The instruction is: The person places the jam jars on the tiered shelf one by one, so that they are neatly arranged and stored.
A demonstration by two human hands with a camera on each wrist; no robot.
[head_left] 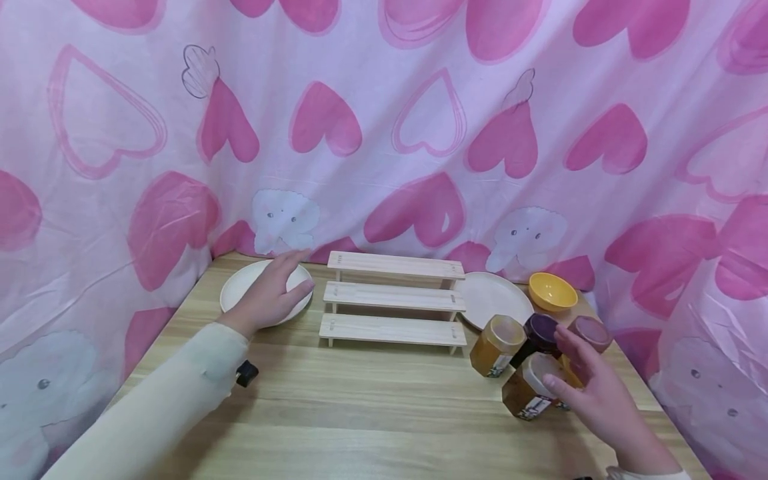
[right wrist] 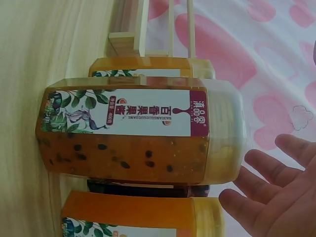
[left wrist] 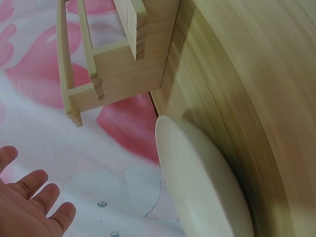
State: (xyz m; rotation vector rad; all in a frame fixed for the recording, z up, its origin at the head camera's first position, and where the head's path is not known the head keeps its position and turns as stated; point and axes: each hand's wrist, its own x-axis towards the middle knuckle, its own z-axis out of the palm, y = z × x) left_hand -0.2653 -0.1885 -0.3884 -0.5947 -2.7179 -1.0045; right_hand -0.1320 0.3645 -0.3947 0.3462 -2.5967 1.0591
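Fingers (right wrist: 270, 167) spread on left hand (head_left: 273, 293) and right hand (head_left: 600, 400), we judge the seed-flecked jar (right wrist: 128, 155) heavy, rigid; grip mid-body.

The left hand (head_left: 273, 293) reaches above a white plate (head_left: 240, 285) on the wooden counter (head_left: 336, 420). A three-tier wooden rack (head_left: 393, 297) stands centrally, a second plate (head_left: 495, 300) and yellow bowl (head_left: 552, 293) to its right. The right hand (head_left: 603, 397), fingers apart, overlaps clustered jars (head_left: 522, 393); contact is unclear.
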